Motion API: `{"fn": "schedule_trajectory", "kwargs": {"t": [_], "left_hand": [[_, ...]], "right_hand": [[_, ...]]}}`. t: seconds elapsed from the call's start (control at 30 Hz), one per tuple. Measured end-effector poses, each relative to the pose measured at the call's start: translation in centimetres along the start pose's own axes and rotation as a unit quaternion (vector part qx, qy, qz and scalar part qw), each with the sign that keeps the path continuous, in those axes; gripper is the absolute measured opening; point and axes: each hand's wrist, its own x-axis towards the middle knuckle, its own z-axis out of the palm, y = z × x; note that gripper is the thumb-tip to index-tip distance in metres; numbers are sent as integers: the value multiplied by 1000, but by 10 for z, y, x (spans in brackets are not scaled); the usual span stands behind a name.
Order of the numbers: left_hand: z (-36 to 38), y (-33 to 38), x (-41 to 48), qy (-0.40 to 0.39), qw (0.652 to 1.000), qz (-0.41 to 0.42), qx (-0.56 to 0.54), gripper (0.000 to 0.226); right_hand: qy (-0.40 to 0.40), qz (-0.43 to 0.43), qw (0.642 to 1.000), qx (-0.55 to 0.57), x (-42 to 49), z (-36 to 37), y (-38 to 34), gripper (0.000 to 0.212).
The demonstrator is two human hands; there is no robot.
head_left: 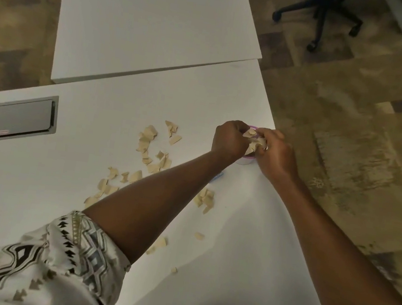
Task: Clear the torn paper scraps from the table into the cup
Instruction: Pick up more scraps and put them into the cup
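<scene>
A small pink-rimmed cup [247,160] stands near the right edge of the white table [34,193], mostly hidden by my hands. My left hand [228,140] and my right hand [276,154] meet right over the cup, and both pinch a bunch of beige paper scraps [254,141] at its mouth. Several torn scraps [153,145] lie scattered on the table to the left of the cup. More scraps [204,200] lie under and beside my left forearm, and a few small ones [160,243] lie closer to me.
A grey cable hatch [11,118] is set into the table at the left. A second white table [148,21] adjoins at the back. A small blue object [218,176] peeks out beside my left forearm. The carpeted floor and a black office chair base [319,16] lie to the right.
</scene>
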Motion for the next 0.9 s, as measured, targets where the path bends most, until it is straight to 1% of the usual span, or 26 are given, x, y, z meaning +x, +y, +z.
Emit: {"fn": "schedule_trajectory", "kwargs": {"t": [0.07,0.17,0.3,0.5,0.73,0.83,0.9], "left_hand": [[-2,1,-1,-11,1000,0,-6,35],[-4,2,-3,-11,1000,5,-26,36],[-11,1,-6,8,999,16,-42,38],[-35,-28,-22,48,998,11,-47,31],[-61,-89,-65,74,996,-35,-26,27],[-70,-117,-84,71,996,-52,9,25],[-76,-136,-98,70,995,-53,41,24]], "right_hand": [[9,1,1000,6,-1,-1,0,40],[29,-11,999,13,-4,-4,-1,38],[52,-55,997,-1,-11,-8,-6,32],[58,-85,995,-13,-30,-7,-19,24],[-1,-105,994,32,-70,20,-32,24],[-61,-86,994,11,-86,39,-32,25],[-116,-74,990,-18,-97,53,-29,32]]}}
